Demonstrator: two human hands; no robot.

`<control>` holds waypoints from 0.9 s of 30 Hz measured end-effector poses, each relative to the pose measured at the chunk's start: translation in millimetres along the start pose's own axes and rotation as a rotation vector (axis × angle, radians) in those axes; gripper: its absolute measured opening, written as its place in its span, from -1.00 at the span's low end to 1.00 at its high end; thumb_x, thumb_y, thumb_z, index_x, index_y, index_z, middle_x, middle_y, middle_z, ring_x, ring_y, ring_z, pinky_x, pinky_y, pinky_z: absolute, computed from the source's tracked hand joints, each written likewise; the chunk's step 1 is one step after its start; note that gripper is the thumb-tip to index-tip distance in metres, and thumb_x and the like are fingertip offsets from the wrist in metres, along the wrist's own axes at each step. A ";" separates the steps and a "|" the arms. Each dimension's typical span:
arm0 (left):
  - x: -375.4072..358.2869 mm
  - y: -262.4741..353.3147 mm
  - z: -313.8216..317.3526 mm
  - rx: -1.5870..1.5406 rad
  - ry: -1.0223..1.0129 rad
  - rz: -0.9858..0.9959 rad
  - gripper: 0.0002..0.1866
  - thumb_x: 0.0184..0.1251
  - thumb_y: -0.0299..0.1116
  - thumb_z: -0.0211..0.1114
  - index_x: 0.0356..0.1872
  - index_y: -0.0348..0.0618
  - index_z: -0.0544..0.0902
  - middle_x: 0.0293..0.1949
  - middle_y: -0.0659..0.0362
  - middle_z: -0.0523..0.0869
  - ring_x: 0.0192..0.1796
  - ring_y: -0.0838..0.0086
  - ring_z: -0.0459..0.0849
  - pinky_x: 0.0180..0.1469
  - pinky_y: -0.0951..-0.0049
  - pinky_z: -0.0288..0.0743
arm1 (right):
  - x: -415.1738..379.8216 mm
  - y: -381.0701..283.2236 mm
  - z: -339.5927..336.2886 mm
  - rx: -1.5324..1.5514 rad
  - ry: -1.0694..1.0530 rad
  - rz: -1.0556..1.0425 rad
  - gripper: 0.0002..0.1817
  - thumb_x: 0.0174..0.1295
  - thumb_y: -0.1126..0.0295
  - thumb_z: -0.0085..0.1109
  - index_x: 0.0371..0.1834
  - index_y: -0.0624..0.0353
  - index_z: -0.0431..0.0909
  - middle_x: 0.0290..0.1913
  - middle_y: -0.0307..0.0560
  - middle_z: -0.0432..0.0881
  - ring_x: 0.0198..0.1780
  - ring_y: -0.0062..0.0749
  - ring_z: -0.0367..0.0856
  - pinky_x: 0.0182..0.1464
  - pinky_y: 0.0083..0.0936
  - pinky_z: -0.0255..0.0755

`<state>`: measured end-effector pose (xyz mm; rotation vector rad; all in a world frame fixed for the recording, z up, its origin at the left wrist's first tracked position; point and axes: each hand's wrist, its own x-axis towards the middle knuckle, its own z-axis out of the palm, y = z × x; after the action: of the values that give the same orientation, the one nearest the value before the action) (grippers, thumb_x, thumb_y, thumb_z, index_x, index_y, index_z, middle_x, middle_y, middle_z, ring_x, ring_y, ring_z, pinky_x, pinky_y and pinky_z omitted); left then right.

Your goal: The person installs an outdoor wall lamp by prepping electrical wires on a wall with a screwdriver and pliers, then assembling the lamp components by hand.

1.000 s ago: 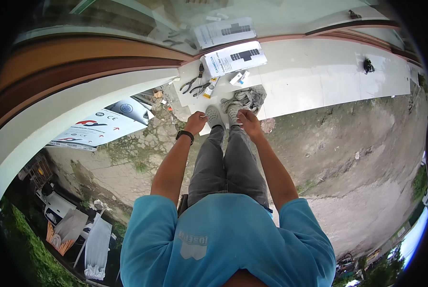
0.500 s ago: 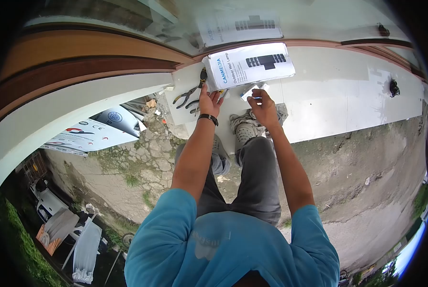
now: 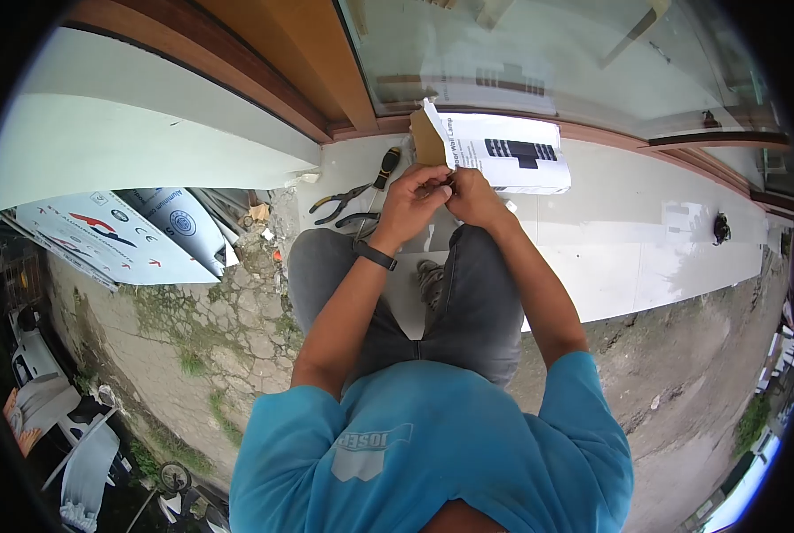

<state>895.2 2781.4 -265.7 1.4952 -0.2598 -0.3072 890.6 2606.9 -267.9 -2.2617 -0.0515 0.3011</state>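
Observation:
My left hand and my right hand meet in front of the lamp box, fingers pinched close together. Whatever small thing sits between the fingertips is hidden; I cannot tell what it is. Just behind them lies the white outdoor wall lamp carton, printed with a black lamp. A raised flap at its left end shows brown cardboard. Left of my left hand lie a yellow-and-black screwdriver, pliers with yellow-and-black handles and a second pair of pliers.
The box and tools rest on a pale tiled ledge below a brown-framed glass window. A small dark object stands at the far right. Printed panels lean on the left, over cracked ground.
Both hands have come together at the box's left end, where the flap now stands up. My left hand has left the tools' side. My knees are higher in view, as in a crouch.

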 end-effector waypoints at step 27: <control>44.0 -39.9 0.2 0.091 -0.244 -0.254 -0.10 0.12 0.07 0.66 0.41 -0.18 0.47 -0.01 0.03 0.66 -0.06 0.38 0.69 -0.05 0.39 0.64 | -52.9 17.9 -43.1 0.951 0.562 0.199 -0.56 0.51 0.22 0.25 0.26 0.36 0.62 0.08 -0.05 0.75 0.06 -0.45 0.69 0.17 -0.51 0.52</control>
<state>934.7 2763.5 -306.4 1.5831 -0.2812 -0.6914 848.2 2555.8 -243.9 -1.3287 0.5080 -0.1963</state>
